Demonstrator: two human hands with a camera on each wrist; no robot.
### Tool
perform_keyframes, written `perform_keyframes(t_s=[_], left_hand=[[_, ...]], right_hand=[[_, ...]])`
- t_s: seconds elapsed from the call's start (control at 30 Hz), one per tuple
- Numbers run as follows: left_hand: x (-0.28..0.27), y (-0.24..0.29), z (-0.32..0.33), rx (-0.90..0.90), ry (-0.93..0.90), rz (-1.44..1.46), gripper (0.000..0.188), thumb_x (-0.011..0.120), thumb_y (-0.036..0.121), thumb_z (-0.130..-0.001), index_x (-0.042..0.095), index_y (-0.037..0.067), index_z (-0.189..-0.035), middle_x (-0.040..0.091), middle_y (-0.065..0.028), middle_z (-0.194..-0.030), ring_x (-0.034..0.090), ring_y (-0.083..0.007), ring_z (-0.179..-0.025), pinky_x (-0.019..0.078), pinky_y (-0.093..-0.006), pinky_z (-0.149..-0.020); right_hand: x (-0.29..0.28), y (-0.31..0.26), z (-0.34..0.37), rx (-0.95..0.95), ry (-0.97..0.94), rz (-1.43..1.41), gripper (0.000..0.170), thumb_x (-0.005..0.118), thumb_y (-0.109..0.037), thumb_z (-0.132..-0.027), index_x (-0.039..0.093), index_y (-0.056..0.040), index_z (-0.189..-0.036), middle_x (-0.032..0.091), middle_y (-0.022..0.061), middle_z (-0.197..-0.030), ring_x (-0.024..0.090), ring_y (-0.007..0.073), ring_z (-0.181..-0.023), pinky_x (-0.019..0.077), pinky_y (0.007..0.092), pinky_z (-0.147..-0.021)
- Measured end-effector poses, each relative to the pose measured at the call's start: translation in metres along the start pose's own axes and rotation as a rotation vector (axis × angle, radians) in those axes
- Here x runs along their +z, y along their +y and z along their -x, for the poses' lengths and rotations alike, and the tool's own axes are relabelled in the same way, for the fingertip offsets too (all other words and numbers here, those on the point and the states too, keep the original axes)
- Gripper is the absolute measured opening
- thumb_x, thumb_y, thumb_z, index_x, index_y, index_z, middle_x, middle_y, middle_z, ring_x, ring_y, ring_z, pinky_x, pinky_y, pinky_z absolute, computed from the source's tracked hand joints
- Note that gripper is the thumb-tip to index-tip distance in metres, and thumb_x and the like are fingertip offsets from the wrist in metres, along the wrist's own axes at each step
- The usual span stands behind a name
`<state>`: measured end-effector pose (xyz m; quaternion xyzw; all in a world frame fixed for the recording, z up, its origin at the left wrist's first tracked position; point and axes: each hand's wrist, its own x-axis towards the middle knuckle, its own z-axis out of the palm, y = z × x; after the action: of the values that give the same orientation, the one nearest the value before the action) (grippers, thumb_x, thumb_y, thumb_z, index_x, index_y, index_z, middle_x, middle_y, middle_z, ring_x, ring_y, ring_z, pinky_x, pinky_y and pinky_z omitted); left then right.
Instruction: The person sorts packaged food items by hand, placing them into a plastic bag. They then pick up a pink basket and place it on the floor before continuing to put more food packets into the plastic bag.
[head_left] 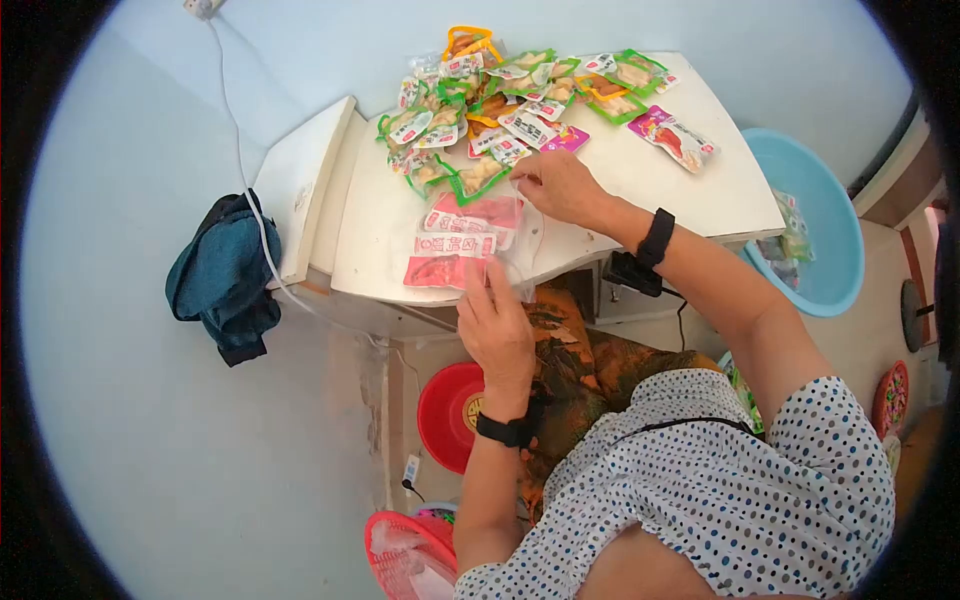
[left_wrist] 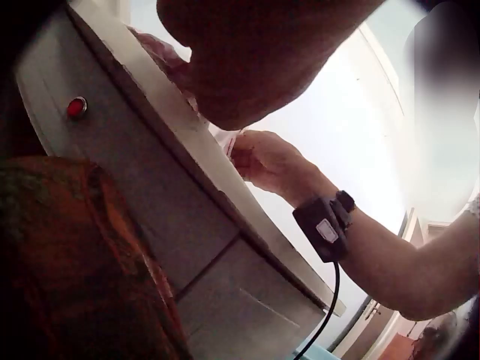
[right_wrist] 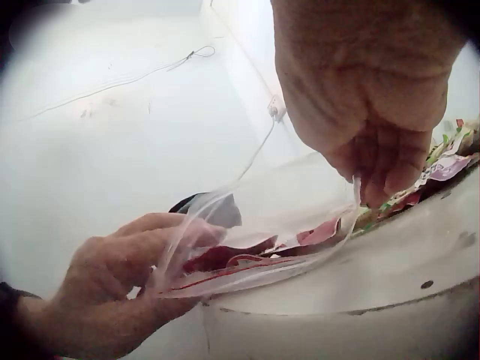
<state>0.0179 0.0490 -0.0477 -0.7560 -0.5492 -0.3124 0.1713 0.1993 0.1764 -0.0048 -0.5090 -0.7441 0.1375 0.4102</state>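
A clear plastic zip bag [right_wrist: 270, 187] with a red line along its mouth is stretched between my two hands at the table's front edge. My left hand [head_left: 497, 335] holds one side of the mouth, with fingers and thumb on either side of the film. At the other end of the mouth, my right hand [head_left: 568, 188] pinches the rim with curled fingers. Pink-and-white food packets [head_left: 450, 262] show through the film, lying flat on the white table [head_left: 600, 235]. In the left wrist view, the near hand is dark and hides most of the bag.
Several green, orange and purple snack packets [head_left: 480, 120] are heaped at the back of the table. One purple packet [head_left: 672, 138] lies apart on the right. A blue basin [head_left: 840, 215] with packets stands right of the table; a red basin [head_left: 445, 415] is below. A cable [head_left: 232, 120] hangs left.
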Motion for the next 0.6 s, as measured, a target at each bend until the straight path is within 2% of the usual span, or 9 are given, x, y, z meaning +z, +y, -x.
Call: perform_keyframes(t_s=[0.1,0.2,0.3,0.4,0.5,0.53,0.6], left_hand=[[0.0,-0.005,-0.002,0.008,-0.009,0.008,0.051,0.062,0.001,-0.08,0.055,0.004,-0.13,0.049,-0.0221,-0.136,0.055,-0.0374,-0.099,0.0478,-0.0449,-0.084],[-0.003,-0.007,-0.003,0.01,-0.013,0.042,0.05,0.06,0.0,-0.081,0.056,0.005,-0.13,0.05,-0.0211,-0.134,0.055,-0.0379,-0.1,0.047,-0.0454,-0.086],[-0.007,-0.01,-0.001,0.013,0.018,0.081,0.047,0.059,0.001,-0.083,0.056,0.005,-0.13,0.05,-0.0205,-0.134,0.054,-0.0402,-0.104,0.0451,-0.0455,-0.091],[-0.01,-0.016,0.0,0.017,0.041,0.057,0.04,0.056,0.005,-0.089,0.058,0.005,-0.129,0.052,-0.0201,-0.133,0.053,-0.0402,-0.11,0.0425,-0.0456,-0.097],[-0.018,-0.032,-0.012,0.007,0.087,0.172,0.035,0.054,0.007,-0.093,0.059,0.005,-0.128,0.054,-0.0205,-0.13,0.051,-0.0388,-0.117,0.0409,-0.0448,-0.102],[-0.025,-0.038,-0.015,0.001,0.104,0.237,0.034,0.053,0.008,-0.094,0.06,0.005,-0.127,0.055,-0.0208,-0.129,0.051,-0.0383,-0.119,0.0406,-0.0444,-0.103],[-0.059,-0.043,-0.027,-0.11,0.08,0.436,0.03,0.05,0.015,-0.1,0.061,0.003,-0.125,0.059,-0.0173,-0.126,0.054,-0.0307,-0.119,0.0418,-0.0419,-0.102]], right_hand=[[0.003,0.003,0.003,-0.053,0.062,-0.034,0.019,0.058,-0.011,-0.081,0.073,-0.0058,-0.091,0.069,0.0185,-0.083,0.066,0.0379,-0.077,0.0531,0.0454,-0.07],[-0.005,-0.004,0.008,0.029,0.036,-0.137,0.02,0.056,-0.007,-0.081,0.073,-0.004,-0.091,0.069,0.0181,-0.08,0.068,0.0335,-0.075,0.0539,0.0424,-0.069],[-0.009,0.003,0.007,0.216,-0.16,-0.315,0.025,0.053,-0.003,-0.079,0.073,-0.0037,-0.094,0.07,0.0179,-0.079,0.069,0.0276,-0.074,0.0545,0.0388,-0.069],[-0.011,0.009,0.009,0.114,-0.203,-0.359,0.025,0.051,0.0,-0.076,0.071,-0.0016,-0.09,0.068,0.0163,-0.075,0.069,0.0229,-0.072,0.0529,0.0377,-0.066],[-0.025,0.012,0.005,-0.179,-0.302,-0.153,0.022,0.059,0.002,-0.081,0.07,0.0029,-0.101,0.068,0.0101,-0.076,0.066,0.0183,-0.067,0.0527,0.0307,-0.063],[-0.034,0.0,0.007,-0.284,-0.274,-0.086,0.019,0.062,0.001,-0.081,0.07,0.0022,-0.099,0.068,0.0104,-0.076,0.066,0.0194,-0.068,0.0523,0.0309,-0.063],[-0.057,-0.026,0.008,-0.484,-0.218,0.048,0.014,0.067,-0.002,-0.081,0.07,0.0008,-0.094,0.068,0.011,-0.076,0.066,0.0215,-0.07,0.0516,0.0314,-0.065]])
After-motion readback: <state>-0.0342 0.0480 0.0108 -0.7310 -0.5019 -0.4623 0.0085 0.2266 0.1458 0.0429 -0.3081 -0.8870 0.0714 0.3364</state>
